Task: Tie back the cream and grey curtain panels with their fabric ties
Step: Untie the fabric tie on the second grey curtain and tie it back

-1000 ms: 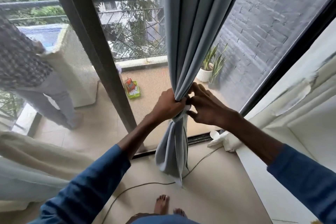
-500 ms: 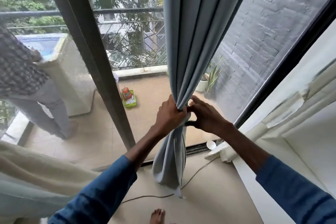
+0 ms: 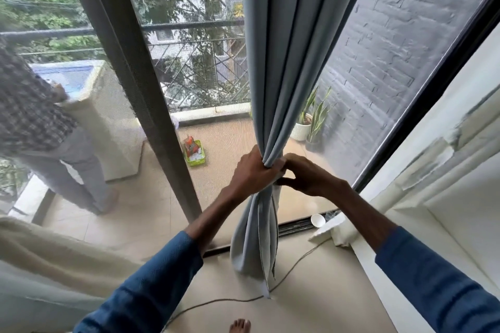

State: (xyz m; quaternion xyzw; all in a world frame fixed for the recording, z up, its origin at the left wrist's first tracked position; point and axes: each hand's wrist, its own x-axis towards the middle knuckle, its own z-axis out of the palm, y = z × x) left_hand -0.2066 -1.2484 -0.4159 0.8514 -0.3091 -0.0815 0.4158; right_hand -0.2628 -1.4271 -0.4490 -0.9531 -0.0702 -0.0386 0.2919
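Observation:
The grey curtain panel (image 3: 286, 57) hangs in front of the glass door, bunched into a narrow bundle at mid height. My left hand (image 3: 253, 173) is clenched around that bundle from the left. My right hand (image 3: 305, 176) presses in from the right, fingertips curled at the gathered fabric, where a pale strip of fabric tie (image 3: 277, 192) shows just below my fingers. The tie is mostly hidden by both hands. Below them the grey panel flares out to the floor. The cream curtain (image 3: 54, 259) lies slack at the lower left.
A dark door frame post (image 3: 140, 89) stands left of the grey panel. A thin cord (image 3: 295, 265) runs across the floor beside my bare foot (image 3: 239, 326). A white cup (image 3: 318, 220) sits by the door track. Another person (image 3: 40, 130) stands outside on the balcony near potted plants (image 3: 311, 121).
Both hands have stayed clamped on the bunched grey panel. My right hand's fingers have curled tighter under the bundle, and the view has tilted slightly upward.

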